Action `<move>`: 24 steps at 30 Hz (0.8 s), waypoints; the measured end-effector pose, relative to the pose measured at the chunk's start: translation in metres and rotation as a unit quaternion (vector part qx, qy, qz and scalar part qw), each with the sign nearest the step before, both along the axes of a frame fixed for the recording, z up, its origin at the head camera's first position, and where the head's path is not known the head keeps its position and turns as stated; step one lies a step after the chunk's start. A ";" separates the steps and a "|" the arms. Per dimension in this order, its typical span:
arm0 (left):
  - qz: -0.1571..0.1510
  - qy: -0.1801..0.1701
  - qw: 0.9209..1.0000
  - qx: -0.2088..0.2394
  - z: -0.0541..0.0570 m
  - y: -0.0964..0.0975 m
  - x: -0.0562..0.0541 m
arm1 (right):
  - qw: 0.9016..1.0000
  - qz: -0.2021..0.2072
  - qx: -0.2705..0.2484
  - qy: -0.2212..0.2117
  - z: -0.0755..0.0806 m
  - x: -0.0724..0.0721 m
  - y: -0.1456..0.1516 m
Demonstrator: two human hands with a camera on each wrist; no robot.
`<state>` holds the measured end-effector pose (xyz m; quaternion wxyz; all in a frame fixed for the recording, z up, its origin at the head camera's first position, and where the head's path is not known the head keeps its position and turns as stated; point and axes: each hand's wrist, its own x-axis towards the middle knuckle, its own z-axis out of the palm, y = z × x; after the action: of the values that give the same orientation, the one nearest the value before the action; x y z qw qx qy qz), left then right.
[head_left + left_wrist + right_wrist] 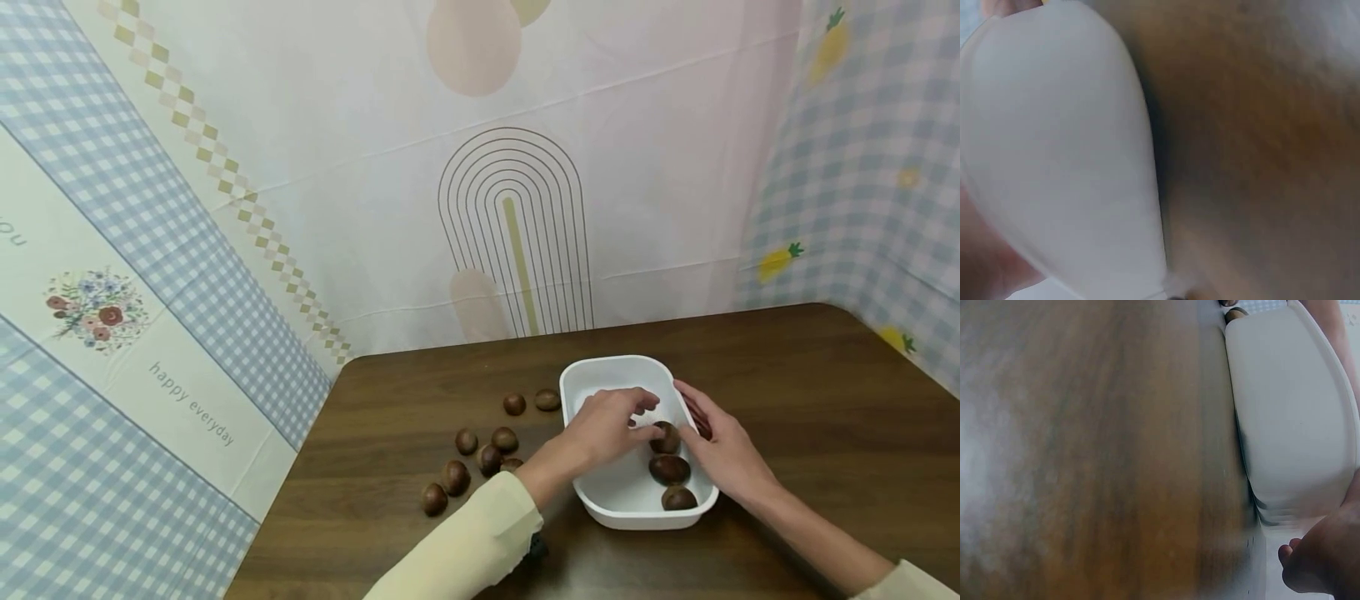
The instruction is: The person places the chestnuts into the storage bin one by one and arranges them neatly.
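Observation:
A white plastic tub (611, 487) stands on the brown wooden table. Along its right side, inside, three chestnuts (670, 469) lie in a row. My left hand (611, 423) reaches over the left rim into the tub. Its fingers are loosely bent and apart from the thumb, whose tip is close to the farthest chestnut; whether they touch cannot be told. My right hand (723, 450) grips the right wall, thumb at the rim and fingers outside. The tub's outer wall (1066, 150) fills much of the left wrist view. In the right wrist view the right hand (1322, 556) is partly cut off.
Several loose chestnuts (455, 477) lie on the table left of the tub, some partly behind the left forearm. Two more, one of them a chestnut (514, 404) farther back, sit near the tub's far left corner. Patterned cloth (375, 208) hangs behind the table (810, 392).

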<state>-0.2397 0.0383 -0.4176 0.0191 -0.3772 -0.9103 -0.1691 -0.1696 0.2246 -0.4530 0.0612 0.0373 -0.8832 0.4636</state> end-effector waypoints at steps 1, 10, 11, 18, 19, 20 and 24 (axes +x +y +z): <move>0.000 -0.002 1.000 0.004 0.002 -0.002 -0.001 | 1.000 0.000 0.000 -0.004 0.000 0.000 0.000; 0.021 -0.018 0.998 0.063 0.020 -0.032 -0.014 | 0.999 0.005 -0.019 -0.027 0.001 0.000 -0.001; 0.026 -0.017 0.997 0.069 0.022 -0.035 -0.016 | 0.999 0.004 -0.020 -0.029 0.001 0.000 -0.001; 0.061 -0.019 0.992 0.110 0.026 -0.062 -0.032 | 0.999 0.002 -0.026 -0.037 0.001 0.001 -0.001; 0.065 -0.018 0.992 0.111 0.025 -0.066 -0.034 | 0.999 0.003 -0.027 -0.038 0.001 0.001 -0.001; 0.069 -0.017 0.991 0.112 0.024 -0.070 -0.036 | 0.999 0.003 -0.027 -0.039 0.001 0.001 -0.001; 0.089 -0.016 0.988 0.121 0.019 -0.084 -0.043 | 0.999 0.003 -0.028 -0.039 0.001 0.001 -0.001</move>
<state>-0.2826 -0.0459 -0.3991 0.0651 -0.2866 -0.9133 -0.2820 -0.1691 0.2233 -0.4524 0.0264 0.0204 -0.8712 0.4898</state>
